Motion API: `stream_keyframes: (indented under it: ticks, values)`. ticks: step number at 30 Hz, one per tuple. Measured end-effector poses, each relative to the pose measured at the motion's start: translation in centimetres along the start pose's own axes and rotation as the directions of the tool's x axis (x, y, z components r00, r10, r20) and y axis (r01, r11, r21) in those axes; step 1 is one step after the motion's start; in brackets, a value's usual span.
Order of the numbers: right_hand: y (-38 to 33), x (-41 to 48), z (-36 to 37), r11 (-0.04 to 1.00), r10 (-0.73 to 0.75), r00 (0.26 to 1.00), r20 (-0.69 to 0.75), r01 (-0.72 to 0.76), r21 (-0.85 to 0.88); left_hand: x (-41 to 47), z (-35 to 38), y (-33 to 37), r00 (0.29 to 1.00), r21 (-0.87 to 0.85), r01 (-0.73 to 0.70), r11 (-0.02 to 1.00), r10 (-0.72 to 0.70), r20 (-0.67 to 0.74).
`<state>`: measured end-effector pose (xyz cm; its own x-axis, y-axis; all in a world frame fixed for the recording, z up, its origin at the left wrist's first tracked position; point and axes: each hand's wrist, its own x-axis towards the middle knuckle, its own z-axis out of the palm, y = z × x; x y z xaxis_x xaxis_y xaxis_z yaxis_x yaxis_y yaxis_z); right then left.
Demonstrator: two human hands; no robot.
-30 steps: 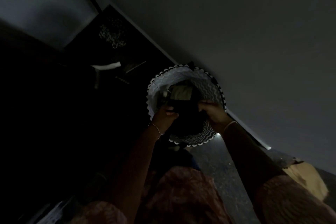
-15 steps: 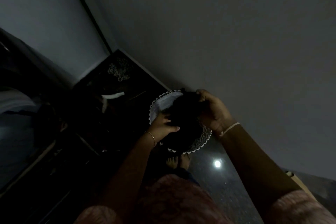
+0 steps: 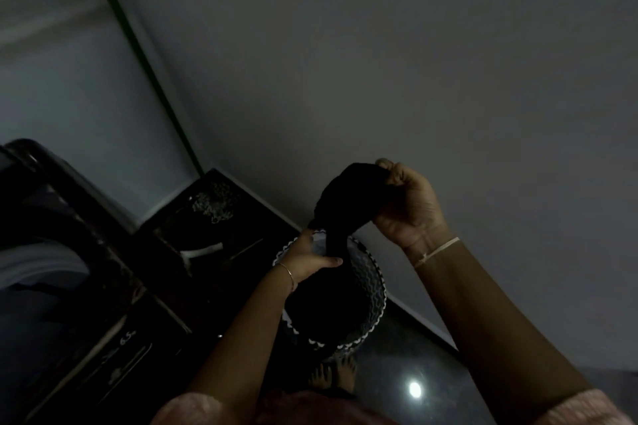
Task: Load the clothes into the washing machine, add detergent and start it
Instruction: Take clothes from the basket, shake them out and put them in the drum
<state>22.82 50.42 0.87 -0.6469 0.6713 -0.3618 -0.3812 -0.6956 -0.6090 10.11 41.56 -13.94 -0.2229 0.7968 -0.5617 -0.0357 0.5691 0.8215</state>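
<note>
The room is very dark. A round laundry basket (image 3: 374, 290) with a wavy black-and-white rim stands on the floor by the wall. A black garment (image 3: 341, 200) is lifted partly out of it. My right hand (image 3: 407, 203) grips the garment's upper end above the basket. My left hand (image 3: 310, 259) holds its lower part at the basket's rim. The top-loading washing machine (image 3: 69, 252) is at the left, its lid raised and its pale drum opening showing.
A grey wall (image 3: 414, 62) fills the right and top. A dark low shelf or floor corner (image 3: 207, 210) with a pale chain-like object and a white strip lies behind the basket. My bare feet (image 3: 331, 373) stand on a glossy dark floor reflecting a light.
My right hand has lifted the black garment up out of the basket. My left hand moved from the basket's inside to the garment's lower part at the rim. The view tilted up.
</note>
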Motion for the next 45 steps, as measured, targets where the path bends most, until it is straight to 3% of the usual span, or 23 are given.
stream_keyframes:
  ticks: [6, 16, 26, 28, 30, 32, 34, 40, 45]
  values:
    - [-2.7, -0.4, 3.6, 0.993, -0.114, 0.977, 0.179, 0.107, 0.047, 0.6, -0.1, 1.7, 1.000, 0.016, -0.016, 1.000, 0.016, 0.024]
    - [-5.4, -1.6, 8.9, 0.972, -0.228, 0.918, 0.324, 0.193, 0.136, 0.2, -0.2, 3.0, 0.996, 0.061, -0.081, 0.995, 0.083, -0.026]
    - [-8.2, -4.3, 11.0, 0.955, -0.288, 0.864, 0.412, 0.231, 0.185, -1.3, -1.1, 3.4, 0.980, 0.291, -0.060, 0.955, 0.112, -0.164]
    - [-8.7, -5.0, 10.8, 0.952, -0.296, 0.861, 0.414, 0.233, 0.197, -2.0, -0.9, 4.5, 0.965, 0.218, -0.066, 0.974, 0.118, -0.235]
    - [-9.2, -5.7, 10.0, 0.950, -0.306, 0.857, 0.415, 0.245, 0.193, -3.1, -0.6, 6.0, 0.954, -0.078, -0.045, 0.996, 0.020, -0.298]
    - [-9.7, -6.5, 9.1, 0.952, -0.306, 0.857, 0.416, 0.267, 0.151, -4.7, -0.4, 7.9, 0.946, -0.374, -0.054, 0.926, -0.072, -0.315]
    - [-10.0, -7.4, 8.0, 0.950, -0.310, 0.859, 0.406, 0.292, 0.109, -6.5, -0.5, 9.7, 0.944, -0.495, -0.097, 0.863, -0.079, -0.322]
    - [-9.0, -10.1, 3.6, 0.958, -0.269, 0.916, 0.298, 0.287, -0.016, -11.8, -1.3, 14.3, 0.898, -0.609, -0.325, 0.724, 0.035, -0.438]
    - [-7.3, -11.2, 0.2, 0.988, -0.121, 0.986, 0.113, 0.131, -0.085, -17.4, -1.2, 18.4, 0.814, -0.572, -0.515, 0.639, 0.154, -0.560]
